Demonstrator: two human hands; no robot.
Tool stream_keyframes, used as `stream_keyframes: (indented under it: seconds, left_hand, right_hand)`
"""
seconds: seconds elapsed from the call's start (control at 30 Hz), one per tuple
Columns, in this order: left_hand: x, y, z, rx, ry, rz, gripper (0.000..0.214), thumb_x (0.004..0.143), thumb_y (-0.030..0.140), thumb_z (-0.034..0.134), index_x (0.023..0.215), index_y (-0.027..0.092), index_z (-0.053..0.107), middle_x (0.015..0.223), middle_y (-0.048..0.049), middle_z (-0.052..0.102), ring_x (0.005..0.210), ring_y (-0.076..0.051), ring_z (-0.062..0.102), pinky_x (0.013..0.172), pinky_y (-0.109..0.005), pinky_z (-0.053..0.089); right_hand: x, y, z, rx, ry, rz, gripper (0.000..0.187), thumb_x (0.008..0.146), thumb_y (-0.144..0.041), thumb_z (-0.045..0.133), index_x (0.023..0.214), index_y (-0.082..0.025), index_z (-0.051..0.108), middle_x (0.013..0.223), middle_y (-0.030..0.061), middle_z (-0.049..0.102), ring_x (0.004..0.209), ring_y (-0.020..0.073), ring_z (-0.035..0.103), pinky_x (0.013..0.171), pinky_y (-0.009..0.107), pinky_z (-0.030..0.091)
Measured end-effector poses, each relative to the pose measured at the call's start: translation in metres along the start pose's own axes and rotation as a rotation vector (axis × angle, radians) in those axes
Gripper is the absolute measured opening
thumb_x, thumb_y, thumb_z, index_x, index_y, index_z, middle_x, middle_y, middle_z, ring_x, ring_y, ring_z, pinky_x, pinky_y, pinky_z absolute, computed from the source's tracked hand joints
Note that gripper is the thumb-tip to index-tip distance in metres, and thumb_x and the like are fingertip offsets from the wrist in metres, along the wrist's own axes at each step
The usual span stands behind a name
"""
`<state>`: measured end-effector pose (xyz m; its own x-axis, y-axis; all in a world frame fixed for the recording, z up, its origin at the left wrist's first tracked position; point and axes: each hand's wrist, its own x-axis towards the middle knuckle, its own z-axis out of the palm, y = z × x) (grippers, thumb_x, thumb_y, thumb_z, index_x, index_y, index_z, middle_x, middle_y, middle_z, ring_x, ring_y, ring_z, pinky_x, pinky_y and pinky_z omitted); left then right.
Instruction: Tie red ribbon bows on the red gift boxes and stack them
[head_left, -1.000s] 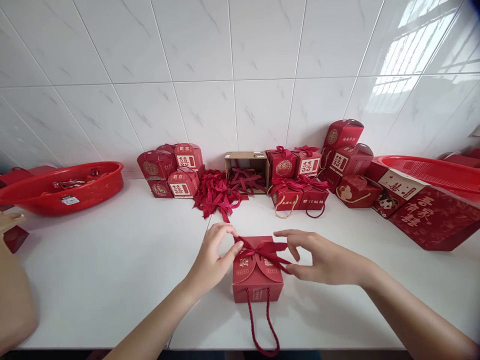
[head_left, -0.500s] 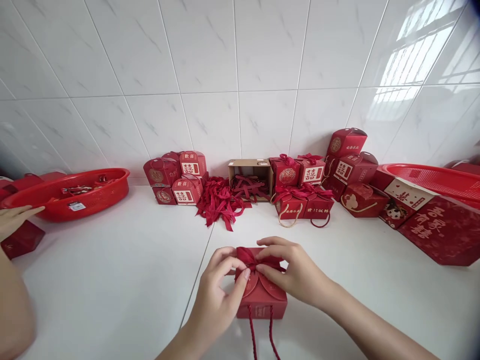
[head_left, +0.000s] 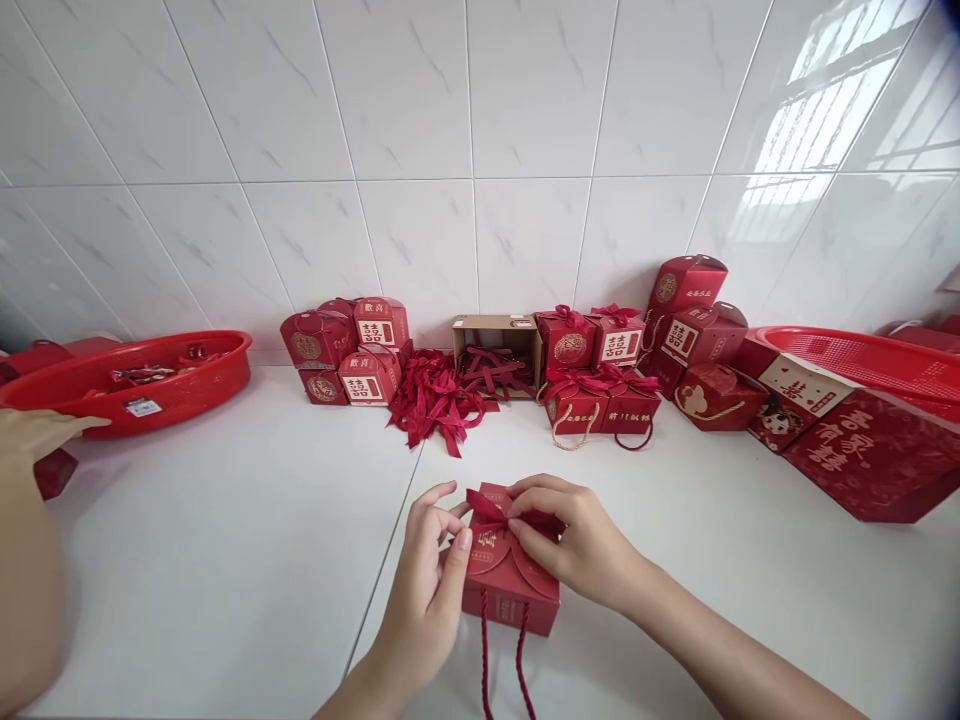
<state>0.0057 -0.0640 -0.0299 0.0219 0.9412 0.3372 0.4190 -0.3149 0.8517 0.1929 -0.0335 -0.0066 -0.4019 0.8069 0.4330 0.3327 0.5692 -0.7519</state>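
A small red gift box (head_left: 517,597) with a scalloped lid stands on the white table, its twisted cord handle (head_left: 522,660) hanging toward me. Across its top runs a dark red ribbon bow (head_left: 486,508). My left hand (head_left: 429,570) is at the box's left side, thumb and index finger closed on the left part of the ribbon, other fingers loosely bent. Over the right side of the lid, my right hand (head_left: 576,535) pinches the ribbon close to its knot. The right part of the bow is partly hidden beneath those fingers.
Loose ribbons (head_left: 436,395) lie by an open cardboard box (head_left: 534,350). Finished-looking bowed boxes (head_left: 574,410) and other red boxes (head_left: 369,378) line the wall. Red baskets (head_left: 180,395) stand left and right. Another person's hand and arm (head_left: 30,560) reach in at left.
The gift box has turned slightly and shifted left. My left fingers have moved from the knot out to the left part of the bow; my right hand stays at the knot.
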Motion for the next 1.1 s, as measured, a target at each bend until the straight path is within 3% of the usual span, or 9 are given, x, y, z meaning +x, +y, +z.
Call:
stream_keyframes:
  seconds: [0.2, 0.3, 0.37, 0.47, 0.57, 0.73, 0.87, 1.0, 1.1]
  left_hand:
    - [-0.009, -0.009, 0.007, -0.133, -0.066, 0.027, 0.014, 0.095, 0.034, 0.039, 0.090, 0.023, 0.047, 0.129, -0.0092, 0.041, 0.129, -0.023, 0.040, 0.103, -0.041, 0.042]
    - [-0.004, -0.014, 0.003, -0.097, -0.216, 0.128, 0.023, 0.088, 0.032, 0.055, 0.107, 0.025, 0.044, 0.138, -0.0117, 0.033, 0.131, -0.025, 0.038, 0.103, -0.043, 0.043]
    - [0.004, -0.017, -0.001, -0.050, -0.285, 0.149, 0.035, 0.083, 0.030, 0.060, 0.113, 0.025, 0.042, 0.139, -0.0134, 0.032, 0.131, -0.028, 0.038, 0.101, -0.045, 0.044]
    - [0.022, -0.021, -0.004, -0.040, -0.351, 0.089, 0.030, 0.086, 0.031, 0.056, 0.111, 0.025, 0.042, 0.129, -0.0118, 0.044, 0.121, -0.025, 0.048, 0.094, -0.044, 0.049]
    - [0.038, -0.026, 0.000, -0.058, -0.432, 0.039, 0.027, 0.089, 0.034, 0.051, 0.112, 0.024, 0.042, 0.122, -0.0097, 0.053, 0.108, -0.022, 0.056, 0.089, -0.041, 0.050]
    - [0.047, -0.043, 0.013, -0.080, -0.386, -0.020, 0.032, 0.091, 0.040, 0.047, 0.117, 0.023, 0.040, 0.120, -0.0104, 0.054, 0.102, -0.021, 0.058, 0.087, -0.039, 0.048]
    - [0.047, -0.052, 0.013, -0.070, -0.352, -0.157, 0.036, 0.090, 0.047, 0.046, 0.117, 0.024, 0.039, 0.106, -0.0084, 0.058, 0.090, -0.020, 0.060, 0.079, -0.037, 0.049]
    - [0.048, -0.048, 0.010, -0.048, -0.359, -0.179, 0.035, 0.089, 0.048, 0.047, 0.114, 0.024, 0.043, 0.101, -0.0079, 0.059, 0.086, -0.020, 0.059, 0.074, -0.034, 0.048]
    - [0.049, -0.048, 0.010, -0.033, -0.356, -0.166, 0.031, 0.091, 0.047, 0.044, 0.113, 0.024, 0.045, 0.099, -0.0073, 0.059, 0.086, -0.020, 0.059, 0.077, -0.035, 0.048]
  right_hand:
    - [0.005, 0.008, -0.007, -0.054, -0.027, -0.048, 0.014, 0.083, -0.011, 0.053, 0.085, -0.020, 0.063, 0.100, 0.0071, 0.066, 0.086, 0.0164, 0.063, 0.074, 0.028, 0.052]
    - [0.006, 0.020, -0.022, -0.093, 0.022, -0.016, 0.010, 0.086, -0.020, 0.055, 0.091, -0.021, 0.064, 0.117, 0.0107, 0.061, 0.109, 0.0221, 0.059, 0.084, 0.033, 0.051]
    - [0.001, 0.029, -0.035, -0.090, 0.002, 0.027, 0.031, 0.084, -0.032, 0.062, 0.114, -0.024, 0.059, 0.136, 0.0118, 0.049, 0.128, 0.0267, 0.045, 0.097, 0.040, 0.046]
    - [-0.012, 0.040, -0.046, -0.019, -0.148, 0.091, 0.092, 0.068, -0.042, 0.078, 0.144, -0.032, 0.027, 0.152, 0.0107, 0.028, 0.138, 0.0294, 0.031, 0.107, 0.047, 0.036]
    - [-0.022, 0.048, -0.040, 0.005, -0.168, 0.136, 0.104, 0.064, -0.037, 0.081, 0.147, -0.033, 0.017, 0.151, 0.0110, 0.028, 0.137, 0.0283, 0.033, 0.109, 0.047, 0.034]
    - [-0.015, 0.053, -0.032, 0.013, 0.087, 0.133, 0.083, 0.069, -0.031, 0.076, 0.139, -0.029, 0.031, 0.140, 0.0123, 0.043, 0.126, 0.0284, 0.046, 0.101, 0.047, 0.043]
    - [0.018, 0.051, -0.061, 0.027, 0.448, 0.141, 0.073, 0.073, -0.042, 0.072, 0.135, -0.027, 0.036, 0.137, 0.0131, 0.044, 0.121, 0.0291, 0.049, 0.093, 0.045, 0.049]
    - [0.066, 0.062, -0.088, -0.227, 0.801, 0.099, 0.077, 0.070, -0.046, 0.072, 0.135, -0.023, 0.038, 0.133, 0.0145, 0.044, 0.125, 0.0306, 0.043, 0.105, 0.049, 0.037]
    - [0.097, 0.090, -0.091, -0.312, 0.832, 0.226, 0.089, 0.067, -0.051, 0.073, 0.139, -0.019, 0.034, 0.134, 0.0194, 0.039, 0.129, 0.0348, 0.036, 0.106, 0.053, 0.032]
